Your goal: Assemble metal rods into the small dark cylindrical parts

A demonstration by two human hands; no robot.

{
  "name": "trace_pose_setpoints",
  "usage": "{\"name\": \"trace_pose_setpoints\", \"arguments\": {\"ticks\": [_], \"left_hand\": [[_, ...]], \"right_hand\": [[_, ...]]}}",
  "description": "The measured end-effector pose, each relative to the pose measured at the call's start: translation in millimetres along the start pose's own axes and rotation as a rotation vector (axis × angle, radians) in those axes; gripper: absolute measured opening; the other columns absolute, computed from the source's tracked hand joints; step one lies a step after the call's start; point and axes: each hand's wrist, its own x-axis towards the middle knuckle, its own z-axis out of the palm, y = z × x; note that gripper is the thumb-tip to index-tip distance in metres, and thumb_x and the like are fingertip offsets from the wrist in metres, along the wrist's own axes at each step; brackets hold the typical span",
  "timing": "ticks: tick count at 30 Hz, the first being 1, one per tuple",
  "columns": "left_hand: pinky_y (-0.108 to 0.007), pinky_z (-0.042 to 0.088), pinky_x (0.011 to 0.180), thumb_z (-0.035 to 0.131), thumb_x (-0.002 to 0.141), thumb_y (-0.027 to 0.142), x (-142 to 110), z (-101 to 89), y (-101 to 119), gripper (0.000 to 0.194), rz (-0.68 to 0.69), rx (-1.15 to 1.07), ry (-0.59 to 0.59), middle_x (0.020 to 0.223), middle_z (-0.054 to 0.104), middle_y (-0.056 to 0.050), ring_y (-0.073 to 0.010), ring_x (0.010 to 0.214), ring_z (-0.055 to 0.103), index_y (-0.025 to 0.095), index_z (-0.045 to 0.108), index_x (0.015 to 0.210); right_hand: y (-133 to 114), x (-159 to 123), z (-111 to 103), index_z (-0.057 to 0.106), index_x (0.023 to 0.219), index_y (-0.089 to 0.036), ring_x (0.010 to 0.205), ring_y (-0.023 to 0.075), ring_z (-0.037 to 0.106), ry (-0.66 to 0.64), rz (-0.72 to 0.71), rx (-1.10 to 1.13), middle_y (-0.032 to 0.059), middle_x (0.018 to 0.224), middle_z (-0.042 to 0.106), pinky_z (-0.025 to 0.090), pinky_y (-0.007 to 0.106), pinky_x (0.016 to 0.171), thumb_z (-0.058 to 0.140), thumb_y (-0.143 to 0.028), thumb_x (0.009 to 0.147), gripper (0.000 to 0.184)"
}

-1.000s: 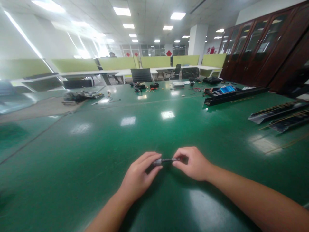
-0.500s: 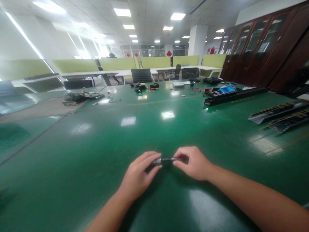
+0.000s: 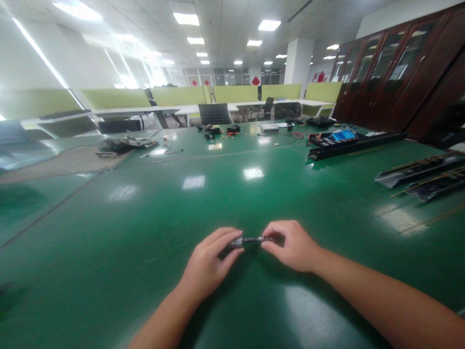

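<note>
My left hand (image 3: pixel 208 259) is closed around a short grey cylinder (image 3: pixel 237 242), thumb below and fingers above. From the cylinder's right end a thin dark rod (image 3: pixel 252 239) reaches across to my right hand (image 3: pixel 296 248). There, thumb and forefinger pinch the rod's far end, which carries small light marks. The whole piece lies level, close above the green tabletop (image 3: pixel 218 203). Much of the cylinder is hidden by my left fingers, and its exact kind is too small and blurred to make out.
Black metal channels (image 3: pixel 417 172) with thin yellowish rods lie at the right. Farther back are another long black channel (image 3: pixel 341 147) with a blue piece, a white box (image 3: pixel 269 128) and small black parts (image 3: pixel 209 131). A heap of parts (image 3: pixel 125 144) sits at the back left.
The view has shifted very slightly. Both hands keep the same hold on the grey cylinder and its rod, with no clear movement between them.
</note>
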Motion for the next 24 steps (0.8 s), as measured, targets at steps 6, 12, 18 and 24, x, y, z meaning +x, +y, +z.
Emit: {"name": "trace_pose_setpoints", "arguments": {"ticks": [6, 12, 18, 24], "left_hand": [[-0.028, 0.055, 0.093, 0.066, 0.09, 0.024, 1.2, -0.5, 0.7, 0.029, -0.003, 0.011, 0.004, 0.113, 0.068, -0.005, -0.0165, 0.105, 0.065, 0.024, 0.065, 0.119], [-0.029, 0.056, 0.091, 0.066, 0.09, 0.024, 0.9, -1.1, 1.8, 0.028, 0.0, 0.001, 0.009, 0.112, 0.069, -0.006, -0.0169, 0.103, 0.066, 0.023, 0.066, 0.118], [-0.032, 0.057, 0.091, 0.064, 0.091, 0.026, 0.7, -1.7, 1.9, 0.027, -0.004, 0.001, 0.012, 0.111, 0.069, -0.008, -0.019, 0.103, 0.066, 0.022, 0.067, 0.117], [-0.032, 0.057, 0.091, 0.065, 0.091, 0.025, 0.3, -2.8, 1.1, 0.028, -0.002, 0.005, 0.009, 0.112, 0.069, -0.007, -0.0186, 0.104, 0.066, 0.023, 0.066, 0.118]], "right_hand": [[0.4, 0.1, 0.5, 0.071, 0.083, -0.019, 0.069, 0.0158, 0.063, 0.01, -0.011, 0.013, 0.0007, 0.076, 0.071, 0.045, 0.027, 0.066, 0.071, -0.021, 0.082, 0.003], [0.3, 1.0, 0.0, 0.071, 0.083, -0.019, 0.068, 0.0155, 0.063, 0.009, -0.012, 0.001, 0.0005, 0.075, 0.07, 0.044, 0.026, 0.066, 0.071, -0.021, 0.081, 0.003], [0.6, 0.5, -0.2, 0.071, 0.084, -0.019, 0.069, 0.0158, 0.063, 0.013, -0.012, -0.013, 0.0007, 0.076, 0.071, 0.045, 0.027, 0.067, 0.071, -0.021, 0.081, 0.003], [0.1, 0.7, -0.8, 0.071, 0.083, -0.019, 0.069, 0.0163, 0.063, 0.011, -0.008, -0.021, 0.0009, 0.076, 0.071, 0.045, 0.027, 0.067, 0.071, -0.021, 0.081, 0.003]]}}
